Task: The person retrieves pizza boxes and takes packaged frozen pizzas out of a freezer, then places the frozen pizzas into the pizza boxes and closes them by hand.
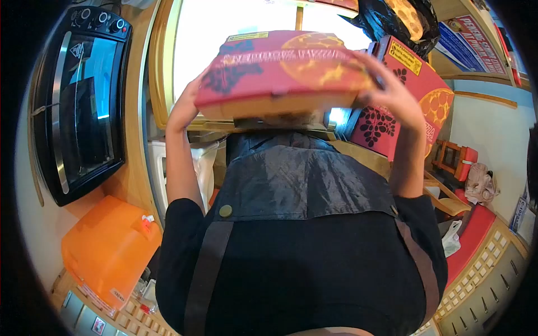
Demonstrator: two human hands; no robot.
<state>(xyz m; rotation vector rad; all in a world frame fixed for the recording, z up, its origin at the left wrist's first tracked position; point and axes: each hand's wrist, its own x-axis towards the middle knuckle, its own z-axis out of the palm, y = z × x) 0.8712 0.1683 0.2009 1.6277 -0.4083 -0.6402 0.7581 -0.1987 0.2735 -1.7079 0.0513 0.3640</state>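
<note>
A closed red pizza box [269, 75] with a printed pizza and dark leaf pattern is held up in front of my chest. Its front edge looks slightly blurred. My left hand [186, 105] grips its left side, the fingers mostly hidden by the box. On the opposite side, my right hand [392, 92] holds the right edge, fingers on top and around the corner. Just beyond my right hand stands another red pizza box [406, 78] of the same print, tilted on the right.
A black oven [89, 106] is at the left, above an orange container [112, 246]. Behind the held box is a bright, wood-framed surface [193, 33]. A black plastic bag [386, 25] lies at the upper right. A red bench seat [473, 238] and wooden chair [448, 196] are on the right.
</note>
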